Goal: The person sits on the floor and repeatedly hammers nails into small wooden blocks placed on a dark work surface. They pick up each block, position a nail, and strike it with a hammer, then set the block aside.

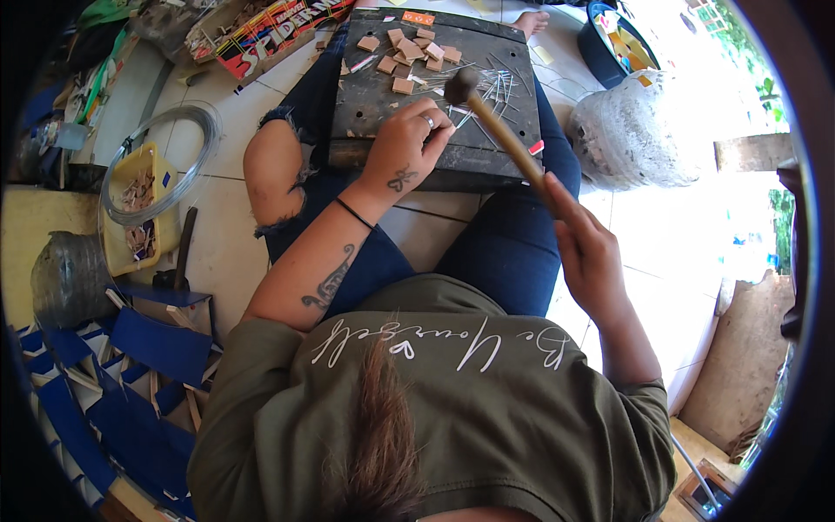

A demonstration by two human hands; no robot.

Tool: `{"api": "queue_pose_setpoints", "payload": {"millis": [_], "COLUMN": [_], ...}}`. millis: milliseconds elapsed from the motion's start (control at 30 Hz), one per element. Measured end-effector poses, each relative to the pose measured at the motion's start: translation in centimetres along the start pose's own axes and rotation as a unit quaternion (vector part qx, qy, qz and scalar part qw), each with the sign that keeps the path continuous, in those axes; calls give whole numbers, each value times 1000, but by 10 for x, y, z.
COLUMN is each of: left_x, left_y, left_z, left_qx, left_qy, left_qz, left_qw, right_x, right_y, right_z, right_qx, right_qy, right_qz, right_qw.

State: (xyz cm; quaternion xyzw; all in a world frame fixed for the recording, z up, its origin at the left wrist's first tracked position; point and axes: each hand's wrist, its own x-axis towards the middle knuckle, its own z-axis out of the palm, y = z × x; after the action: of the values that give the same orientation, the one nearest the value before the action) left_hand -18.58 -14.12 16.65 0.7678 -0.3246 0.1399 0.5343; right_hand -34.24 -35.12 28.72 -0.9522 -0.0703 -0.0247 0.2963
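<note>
My right hand is wrapped round the wooden handle of a hammer, its dark head raised above the low black table. Over the near part of that table, my left hand is closed in a pinch, a ring on one finger. What the fingertips hold is too small to make out. Beyond my left hand lies a loose heap of small brown wooden blocks. Thin metal nails or rods are scattered to their right, partly behind the hammer.
A yellow basket of wood scraps stands left, with a wire coil across it. Blue and white box-like pieces fill the lower left. A printed box lies far left; a dark basin and plastic-wrapped bundle stand right.
</note>
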Motion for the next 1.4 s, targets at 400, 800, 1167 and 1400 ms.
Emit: {"api": "queue_pose_setpoints", "payload": {"millis": [400, 800, 1167, 1400], "left_x": [-1, -1, -2, -2], "left_y": [-3, -3, -2, -3], "left_z": [2, 3, 2, 2], "left_qx": [33, 39, 44, 45], "left_qy": [5, 13, 9, 12], "left_qz": [22, 31, 27, 31], "left_qw": [999, 999, 999, 998], "right_x": [-7, -10, -9, -12], "right_y": [6, 9, 14, 15], "right_z": [4, 1, 5, 8], "right_qx": [-5, 1, 31, 10], "right_qy": [56, -21, 2, 0], "right_qz": [-62, 37, 3, 19], "right_qw": [996, 999, 1000, 1000]}}
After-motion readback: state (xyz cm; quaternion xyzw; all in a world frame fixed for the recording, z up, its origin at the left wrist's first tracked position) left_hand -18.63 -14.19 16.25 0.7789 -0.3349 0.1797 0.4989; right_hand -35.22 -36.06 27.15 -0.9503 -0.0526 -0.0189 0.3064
